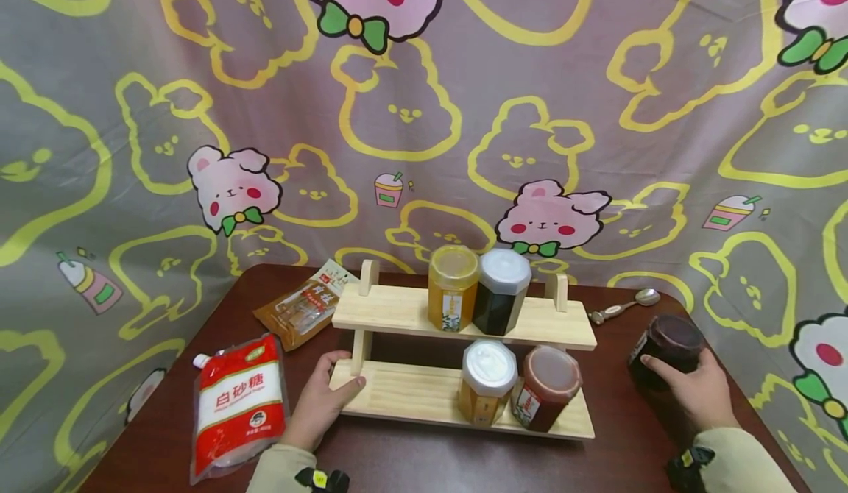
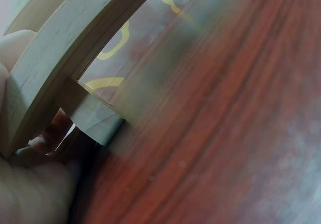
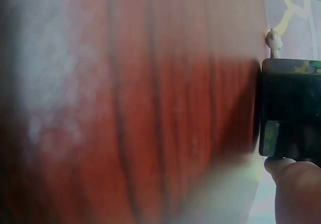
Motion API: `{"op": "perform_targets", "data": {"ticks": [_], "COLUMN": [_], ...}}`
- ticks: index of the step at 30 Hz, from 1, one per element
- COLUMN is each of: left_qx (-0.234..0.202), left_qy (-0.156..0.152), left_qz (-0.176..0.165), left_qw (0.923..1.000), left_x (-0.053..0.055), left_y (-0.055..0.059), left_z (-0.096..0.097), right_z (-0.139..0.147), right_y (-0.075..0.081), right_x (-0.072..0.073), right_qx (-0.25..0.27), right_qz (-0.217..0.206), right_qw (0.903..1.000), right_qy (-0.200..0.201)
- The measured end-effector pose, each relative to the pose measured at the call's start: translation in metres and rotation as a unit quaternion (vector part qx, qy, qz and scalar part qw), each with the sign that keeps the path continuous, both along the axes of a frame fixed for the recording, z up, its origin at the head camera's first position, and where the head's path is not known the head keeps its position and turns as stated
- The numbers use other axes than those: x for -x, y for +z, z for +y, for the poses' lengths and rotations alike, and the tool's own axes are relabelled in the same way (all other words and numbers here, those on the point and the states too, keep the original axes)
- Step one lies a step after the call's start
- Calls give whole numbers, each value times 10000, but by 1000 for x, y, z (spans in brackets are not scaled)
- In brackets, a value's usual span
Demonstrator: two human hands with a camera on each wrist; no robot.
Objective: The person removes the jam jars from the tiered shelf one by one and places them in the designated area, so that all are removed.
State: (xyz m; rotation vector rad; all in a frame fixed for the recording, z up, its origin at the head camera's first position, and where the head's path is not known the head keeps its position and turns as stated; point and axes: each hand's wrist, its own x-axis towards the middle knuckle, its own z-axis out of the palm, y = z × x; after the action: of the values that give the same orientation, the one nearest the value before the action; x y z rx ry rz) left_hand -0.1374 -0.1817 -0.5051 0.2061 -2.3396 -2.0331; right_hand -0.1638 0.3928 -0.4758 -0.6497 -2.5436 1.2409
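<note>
Left hand point(image 1: 319, 405) is closed round the left end of the rack point(image 1: 397, 386), on its lower shelf; right hand point(image 1: 705, 394) grips a dark jar point(image 1: 669, 342) beyond the rack's right end. Leftmost, a sugar bag point(image 1: 238, 405) lies beside the left hand, with a packet point(image 1: 305, 309) behind. Between the hands stands the rack: a yellow jar point(image 1: 453, 291) and black jar point(image 1: 500, 294) above, a tan jar point(image 1: 486, 382) and red jar point(image 1: 546, 386) taking up the lower right. A spoon point(image 1: 623, 307) lies behind the dark jar. Whether that jar touches the table point(image 1: 411, 463) is unclear.
</note>
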Motion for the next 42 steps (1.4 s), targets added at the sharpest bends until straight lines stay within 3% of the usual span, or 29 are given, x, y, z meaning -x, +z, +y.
{"op": "perform_targets", "data": {"ticks": [8,17,24,30,42], "left_qx": [34,31,104,225,104], "left_qy": [-24,-47,-25,-33,-14], "left_qz": [11,15,-11,-23,-10], "left_qw": [10000,10000,9999,9997,9999], "left_x": [1,-1,-1,-1,-2], "left_y": [1,4,2,1,2], "left_z": [-1,-2,-2,-2,0], "right_z": [6,11,8,8,6], "right_y": [-1,-7,-9,-11,-7], "right_x": [1,8,17,19,21], "right_qx": [92,-184,-190,21,-112], "right_qz": [-82,-657,-645,-285,-699], "right_qw": [9998,9953,9955,9957,9965], "right_qy": [133,693,673,876,436]}}
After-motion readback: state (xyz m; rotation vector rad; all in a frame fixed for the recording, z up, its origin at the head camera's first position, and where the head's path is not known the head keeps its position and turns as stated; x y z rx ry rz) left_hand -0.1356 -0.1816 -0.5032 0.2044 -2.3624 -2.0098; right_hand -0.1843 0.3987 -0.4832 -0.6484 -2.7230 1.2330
